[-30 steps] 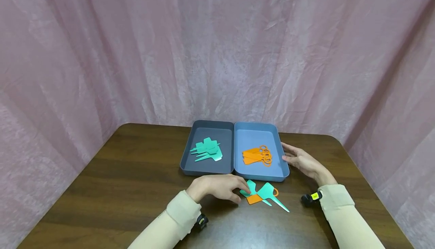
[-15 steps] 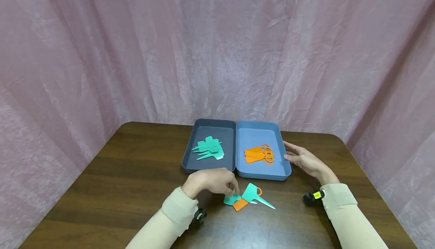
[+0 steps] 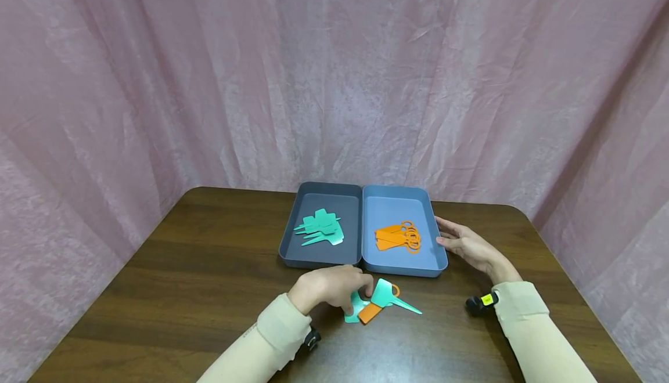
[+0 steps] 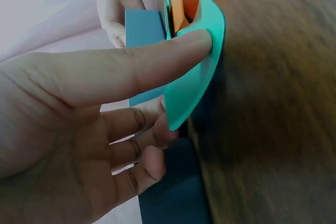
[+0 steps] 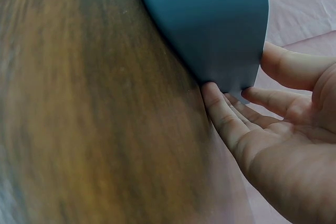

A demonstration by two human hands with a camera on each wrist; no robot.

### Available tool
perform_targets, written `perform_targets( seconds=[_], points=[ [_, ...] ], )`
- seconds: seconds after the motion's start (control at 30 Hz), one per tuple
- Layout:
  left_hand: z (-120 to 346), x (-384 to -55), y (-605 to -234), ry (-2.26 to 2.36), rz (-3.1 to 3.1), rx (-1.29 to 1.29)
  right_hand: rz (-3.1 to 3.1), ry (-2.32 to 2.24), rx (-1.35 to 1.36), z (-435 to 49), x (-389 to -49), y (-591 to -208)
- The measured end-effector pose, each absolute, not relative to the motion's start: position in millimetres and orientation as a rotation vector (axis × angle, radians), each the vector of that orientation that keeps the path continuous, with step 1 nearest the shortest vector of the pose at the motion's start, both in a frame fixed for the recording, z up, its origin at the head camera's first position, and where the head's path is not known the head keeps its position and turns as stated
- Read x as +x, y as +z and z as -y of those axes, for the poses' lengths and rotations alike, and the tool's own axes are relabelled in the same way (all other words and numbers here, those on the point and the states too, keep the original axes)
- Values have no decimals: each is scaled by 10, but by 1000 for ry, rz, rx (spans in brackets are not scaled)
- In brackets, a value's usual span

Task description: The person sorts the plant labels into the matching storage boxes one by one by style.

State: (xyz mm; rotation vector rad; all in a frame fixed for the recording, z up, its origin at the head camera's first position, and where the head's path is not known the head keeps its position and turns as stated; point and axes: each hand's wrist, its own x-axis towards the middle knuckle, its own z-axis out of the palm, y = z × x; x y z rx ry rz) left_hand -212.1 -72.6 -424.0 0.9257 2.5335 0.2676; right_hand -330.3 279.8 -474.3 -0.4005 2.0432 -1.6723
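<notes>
My left hand [image 3: 334, 287] pinches the broad end of a green plant label [image 4: 197, 77]; in the left wrist view the thumb lies on its face, with the fingers behind it. Against that label lie an orange tag [image 3: 370, 313] with a ring end and another green plant label [image 3: 383, 295] with a pointed stem, partly overlapping on the table. My right hand [image 3: 473, 249] touches the right side of the light blue tray [image 3: 397, 200] with extended fingers, as the right wrist view also shows.
A dark grey tray [image 3: 334, 197] stands against the blue one on its left and holds several green plant labels [image 3: 320, 223]. Several orange ring tags [image 3: 398, 238] lie inside the blue tray. Behind the wooden table [image 3: 209, 244] hangs a pink curtain [image 3: 334, 81].
The small cluster of labels has shifted left along the table with my left hand. That hand's thumb and fingers have since spread around the green label's end. My right hand stays at the tray.
</notes>
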Motion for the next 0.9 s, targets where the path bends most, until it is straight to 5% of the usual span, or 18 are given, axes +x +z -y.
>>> perform_targets(
  seconds=[0.9],
  points=[
    [1015,-2327,-4001,603,-2531,896,-2048,-1663,-413,-2829,-3308,-4756]
  ],
)
